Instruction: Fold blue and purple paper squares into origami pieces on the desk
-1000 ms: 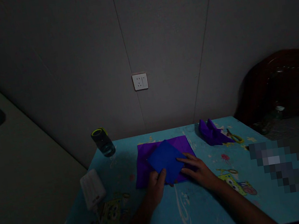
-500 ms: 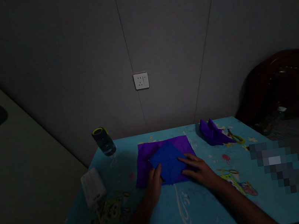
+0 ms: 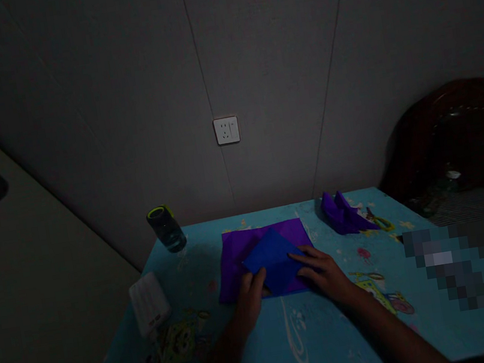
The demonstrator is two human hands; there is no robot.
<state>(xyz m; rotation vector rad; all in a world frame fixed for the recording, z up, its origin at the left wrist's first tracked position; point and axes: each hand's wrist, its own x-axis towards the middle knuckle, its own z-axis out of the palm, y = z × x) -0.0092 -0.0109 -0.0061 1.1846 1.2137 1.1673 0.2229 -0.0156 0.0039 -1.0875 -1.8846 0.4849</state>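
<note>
two hands on the blue paper, left hand pinching its edge, right hand spread flat

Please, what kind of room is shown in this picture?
It is probably a bedroom in a home: a dark carved headboard stands at the right, a wall socket is on the plain wall, and a cartoon-patterned cloth covers the table.

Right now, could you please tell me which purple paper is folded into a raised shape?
The folded purple paper beside the scissors; the other, the purple sheet, lies spread beneath the blue paper.
</note>
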